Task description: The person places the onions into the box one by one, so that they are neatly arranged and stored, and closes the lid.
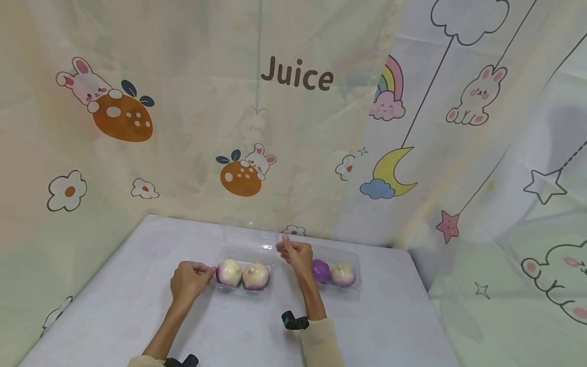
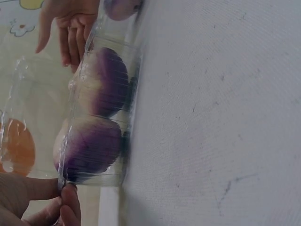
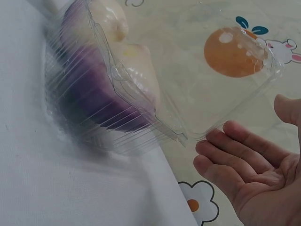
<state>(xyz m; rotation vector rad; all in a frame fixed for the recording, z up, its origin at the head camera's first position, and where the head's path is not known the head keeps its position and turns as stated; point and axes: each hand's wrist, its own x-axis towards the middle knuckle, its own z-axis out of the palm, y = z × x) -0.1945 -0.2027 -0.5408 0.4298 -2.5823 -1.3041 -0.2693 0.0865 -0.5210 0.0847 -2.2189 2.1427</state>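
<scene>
My left hand [image 1: 189, 281] pinches the left end of the rim of a clear plastic clamshell box [image 2: 123, 176]. Inside sit two round, cream-and-purple turnip-like pieces with small pointed tops, one at the left [image 1: 229, 272] and one at the right [image 1: 256, 276]. The box's clear lid [image 3: 225, 115] is raised and leans back behind it. Beside the lid's right edge is my right hand [image 3: 256, 172], its fingers extended with the tips right at the plastic and the thumb held apart. Nothing lies in that palm.
A second clear box [image 1: 357, 278] stands to the right, partly behind my right forearm. It holds a purple ball [image 1: 321, 271] and a cream-and-purple piece [image 1: 343, 274]. Both boxes rest on a white table [image 1: 229, 331]. Printed curtains [image 1: 183, 127] hang at the table's back edge.
</scene>
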